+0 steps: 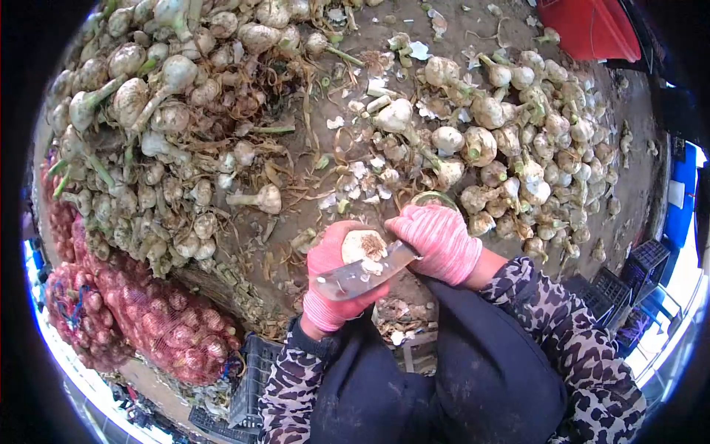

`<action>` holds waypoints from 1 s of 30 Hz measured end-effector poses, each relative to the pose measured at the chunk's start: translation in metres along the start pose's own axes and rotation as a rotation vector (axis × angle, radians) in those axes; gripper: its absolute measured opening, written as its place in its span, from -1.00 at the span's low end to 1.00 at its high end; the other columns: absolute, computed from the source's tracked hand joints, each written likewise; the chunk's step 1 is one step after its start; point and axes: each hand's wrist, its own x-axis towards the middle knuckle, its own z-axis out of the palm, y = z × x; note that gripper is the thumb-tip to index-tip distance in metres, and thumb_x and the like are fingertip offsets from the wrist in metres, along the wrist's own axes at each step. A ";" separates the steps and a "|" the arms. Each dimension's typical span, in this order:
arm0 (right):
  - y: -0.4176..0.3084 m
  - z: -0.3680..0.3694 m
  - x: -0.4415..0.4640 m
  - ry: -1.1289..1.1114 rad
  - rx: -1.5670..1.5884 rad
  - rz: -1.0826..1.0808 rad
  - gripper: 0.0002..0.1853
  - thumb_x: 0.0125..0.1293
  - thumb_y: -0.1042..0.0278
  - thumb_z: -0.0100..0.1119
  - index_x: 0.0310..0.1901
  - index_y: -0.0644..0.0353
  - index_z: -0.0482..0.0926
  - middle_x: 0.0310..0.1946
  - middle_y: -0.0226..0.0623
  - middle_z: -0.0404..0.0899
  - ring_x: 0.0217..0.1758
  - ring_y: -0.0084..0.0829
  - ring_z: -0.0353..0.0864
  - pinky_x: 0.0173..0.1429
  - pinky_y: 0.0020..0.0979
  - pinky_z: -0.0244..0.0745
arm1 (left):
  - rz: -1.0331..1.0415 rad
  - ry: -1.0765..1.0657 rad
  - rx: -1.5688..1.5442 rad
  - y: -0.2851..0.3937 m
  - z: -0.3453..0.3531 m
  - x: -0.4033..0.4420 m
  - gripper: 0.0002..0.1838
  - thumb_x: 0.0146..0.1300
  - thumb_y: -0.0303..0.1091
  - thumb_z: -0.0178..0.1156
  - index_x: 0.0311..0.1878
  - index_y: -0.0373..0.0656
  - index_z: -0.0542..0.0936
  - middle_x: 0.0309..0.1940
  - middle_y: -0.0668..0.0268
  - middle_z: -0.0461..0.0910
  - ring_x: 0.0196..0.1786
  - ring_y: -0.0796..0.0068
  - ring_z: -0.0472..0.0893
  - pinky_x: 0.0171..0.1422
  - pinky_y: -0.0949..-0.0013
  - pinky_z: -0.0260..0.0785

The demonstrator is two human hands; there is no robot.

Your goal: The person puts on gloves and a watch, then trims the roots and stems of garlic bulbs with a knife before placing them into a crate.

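Note:
My left hand [333, 255], in a pink knit glove, is wrapped round a garlic bulb [360, 245] whose brown root end faces up. In my right hand [441, 240], gloved the same way, is a knife [373, 274] with a wide blade; its handle is hidden in the fist. The blade lies across the near side of the bulb, over the left fingers. Small pale scraps stick to the blade. Both hands are above my lap, in front of dark trousers [495, 362].
A big heap of garlic with stems [174, 133] lies at the left, and trimmed bulbs [543, 137] spread at the right. Loose skins [366, 177] litter the ground between. Red mesh sacks [159, 318] lie lower left, beside a black crate [255, 370]. A red container [592, 29] stands upper right.

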 end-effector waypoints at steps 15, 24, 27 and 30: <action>-0.006 -0.021 0.016 -0.080 1.164 0.658 -0.64 0.04 0.27 0.37 -0.14 0.26 0.60 -0.34 -0.32 0.64 -0.30 -0.60 0.55 -0.19 -0.51 0.45 | -0.205 0.016 -0.056 0.007 0.003 0.012 -0.07 -0.33 -0.34 0.51 0.20 -0.22 0.27 0.03 0.24 0.42 0.07 0.41 0.43 0.20 0.35 0.29; -0.010 -0.015 0.021 -0.106 0.949 0.300 -0.50 0.02 0.30 0.38 0.03 0.18 0.51 -0.13 -0.32 0.59 -0.08 -0.44 0.58 0.00 -0.42 0.46 | -0.565 0.187 -0.826 -0.015 -0.005 0.002 -0.65 0.21 -0.38 0.20 0.02 -0.34 0.47 -0.34 0.32 0.57 -0.41 0.63 0.51 -0.36 0.63 0.32; -0.005 -0.010 0.026 0.172 0.288 0.054 -0.63 -0.06 0.52 0.19 -0.11 0.19 0.52 -0.27 -0.13 0.53 -0.16 -0.09 0.54 -0.13 -0.23 0.49 | -0.348 0.145 -0.197 -0.035 0.000 0.002 -0.82 0.13 -0.46 0.18 -0.18 -0.26 0.57 -0.44 0.30 0.59 -0.43 0.54 0.55 -0.32 0.52 0.35; 0.018 0.011 0.024 -0.064 0.077 0.142 -0.64 -0.04 0.54 0.11 -0.11 0.18 0.53 -0.26 -0.14 0.54 -0.17 -0.11 0.55 -0.13 -0.22 0.48 | -0.179 0.240 0.004 -0.009 -0.003 0.004 -0.87 0.04 -0.52 0.14 -0.32 -0.31 0.56 -0.56 0.22 0.50 -0.52 0.57 0.48 -0.41 0.49 0.33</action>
